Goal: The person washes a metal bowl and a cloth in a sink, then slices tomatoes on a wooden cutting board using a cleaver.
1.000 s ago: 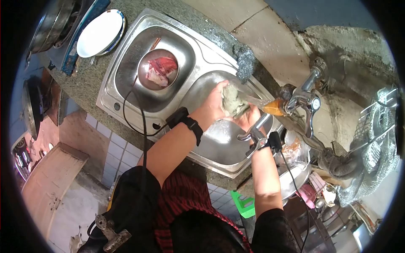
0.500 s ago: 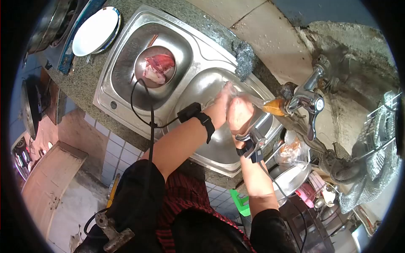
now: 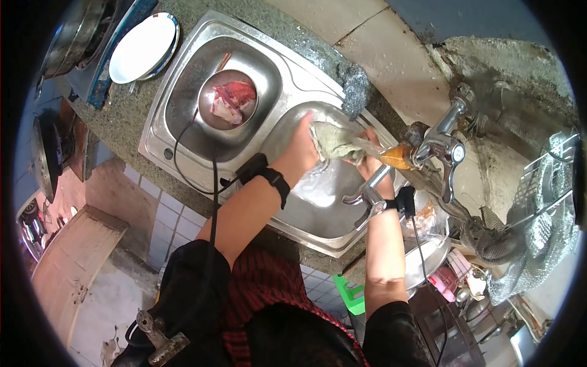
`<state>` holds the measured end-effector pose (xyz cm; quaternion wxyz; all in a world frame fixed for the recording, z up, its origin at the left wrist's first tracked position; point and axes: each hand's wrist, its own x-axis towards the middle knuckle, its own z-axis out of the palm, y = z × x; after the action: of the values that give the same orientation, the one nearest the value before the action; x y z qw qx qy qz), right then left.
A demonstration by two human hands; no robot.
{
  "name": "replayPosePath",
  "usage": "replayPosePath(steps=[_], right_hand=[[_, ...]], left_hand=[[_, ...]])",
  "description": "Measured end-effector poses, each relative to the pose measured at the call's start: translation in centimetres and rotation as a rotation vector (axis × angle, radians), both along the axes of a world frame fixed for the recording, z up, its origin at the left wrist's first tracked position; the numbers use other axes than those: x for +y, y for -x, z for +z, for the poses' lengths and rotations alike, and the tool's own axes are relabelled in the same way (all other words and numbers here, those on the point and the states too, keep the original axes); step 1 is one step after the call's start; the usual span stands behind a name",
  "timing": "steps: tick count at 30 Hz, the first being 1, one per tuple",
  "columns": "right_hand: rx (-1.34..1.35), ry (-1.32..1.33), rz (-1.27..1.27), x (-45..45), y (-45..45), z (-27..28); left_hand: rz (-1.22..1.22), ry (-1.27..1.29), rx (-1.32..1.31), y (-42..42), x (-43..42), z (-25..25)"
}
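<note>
A pale green cloth [image 3: 333, 140] is spread between my two hands over the right basin [image 3: 306, 214], in the water from the tap [image 3: 437, 147]. My left hand [image 3: 299, 148] grips the cloth's left edge, thumb up. On the cloth's right side, my right hand [image 3: 374, 164] holds it close to the tap's orange-brown spout end [image 3: 397, 156]. A second metal tap lever [image 3: 367, 199] partly covers my right wrist, and the right fingers are partly hidden. Raw red meat [image 3: 232, 101] lies in a metal bowl [image 3: 208, 85] in the left basin.
White plates [image 3: 143, 49] are stacked on the counter at the left. A dark scouring pad [image 3: 353, 92] sits on the sink's back edge. Black cables [image 3: 214, 183] run from devices on my wrists. At the right are a wire rack [image 3: 544, 165] and a plastic bag [image 3: 428, 217].
My hands were pressed together under the water. They have moved apart, the left leftward and the right rightward, and the cloth now shows open between them.
</note>
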<state>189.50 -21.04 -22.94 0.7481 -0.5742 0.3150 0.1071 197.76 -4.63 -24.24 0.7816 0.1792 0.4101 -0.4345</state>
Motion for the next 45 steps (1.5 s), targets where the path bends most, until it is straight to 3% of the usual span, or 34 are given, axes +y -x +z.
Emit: replayPosePath(steps=[2,4,6,8,10,11,13,15,16,17,19,22,24,25,26,28,29,30,32,34,36,37,40,42,43,45], right_hand=[[0.056,-0.223,-0.115,0.5,-1.0,1.6],[-0.02,-0.079,-0.009,2.8,-1.1,3.8],[-0.211,0.557,0.322,5.1,-1.5,5.3],[-0.487,0.701,0.294,7.1,-1.3,5.7],[-0.507,0.752,0.193,8.3,-1.1,5.8],[-0.465,0.852,0.141,8.1,-0.9,4.9],[-0.454,1.006,0.089,7.5,-1.4,3.8],[-0.402,1.001,0.07,7.4,-2.2,4.2],[-0.353,0.996,0.056,7.3,-2.6,4.2],[-0.342,1.286,0.156,6.2,-2.7,2.3],[-0.454,1.283,0.118,4.5,-2.3,-0.1],[-0.47,0.175,-0.43,1.9,0.4,-6.4],[0.222,0.25,0.074,0.5,-0.8,-1.7],[0.357,0.052,-0.046,1.5,-1.1,0.1],[0.359,0.051,-0.049,1.2,-0.5,0.5],[0.213,-0.263,-0.03,0.4,0.2,1.2],[0.138,-0.148,-0.074,0.9,0.0,1.5],[0.141,-0.149,-0.074,1.4,0.0,1.5],[-0.178,0.351,0.238,2.9,-1.1,2.5],[-0.073,0.478,0.306,5.6,-1.7,5.4],[-0.264,0.678,0.14,8.3,-1.7,6.6],[-0.474,0.83,0.166,8.5,-2.1,6.5],[-0.329,0.911,0.039,8.9,-1.5,5.6],[-0.347,0.954,0.026,8.5,-2.0,4.4],[-0.334,0.974,0.014,8.4,-2.3,4.2],[-0.216,0.99,0.014,8.0,-2.8,3.7]], left_hand=[[-0.161,-0.005,-0.008,-0.3,1.1,-0.4],[-0.248,-0.028,0.017,0.0,0.3,-0.4],[-0.321,-0.063,0.063,0.2,-1.7,-0.4],[-0.284,-0.016,0.183,0.2,-2.2,-0.9],[-0.332,0.127,0.116,1.0,-2.2,-1.9],[-0.304,-0.023,0.007,2.2,-3.3,-2.9],[-0.197,-0.014,-0.05,3.7,-3.9,-3.9],[-0.135,-0.291,0.047,2.6,-4.1,-0.2],[-0.137,-0.29,0.051,2.7,-4.4,-0.1],[-0.098,-0.258,0.004,2.7,-4.7,-0.2],[-0.057,-0.226,-0.048,2.7,-5.0,0.0],[-0.398,-0.496,-0.301,3.4,-4.5,1.6],[-0.385,-0.391,-0.263,2.9,-3.6,-1.6],[-0.281,-0.174,-0.146,1.4,-1.9,0.6],[-0.17,0.036,-0.031,0.0,-0.3,1.6],[-0.13,0.021,-0.044,-0.4,1.1,-0.9],[-0.272,-0.189,-0.024,0.0,1.1,-1.9],[-0.319,-0.184,0.047,0.7,0.8,-2.9],[-0.364,-0.178,0.119,1.1,-0.4,-3.3],[-0.29,-0.045,0.177,1.1,-2.1,-5.2],[-0.31,0.219,0.074,1.0,-1.9,-4.3],[-0.277,-0.018,-0.007,0.2,-2.0,0.3],[-0.228,-0.263,-0.035,0.6,-3.7,-0.7],[-0.264,-0.254,0.076,1.0,-3.6,-0.8],[-0.193,-0.318,-0.036,1.2,-3.8,0.3],[-0.064,-0.275,-0.036,2.6,-4.9,-3.1]])
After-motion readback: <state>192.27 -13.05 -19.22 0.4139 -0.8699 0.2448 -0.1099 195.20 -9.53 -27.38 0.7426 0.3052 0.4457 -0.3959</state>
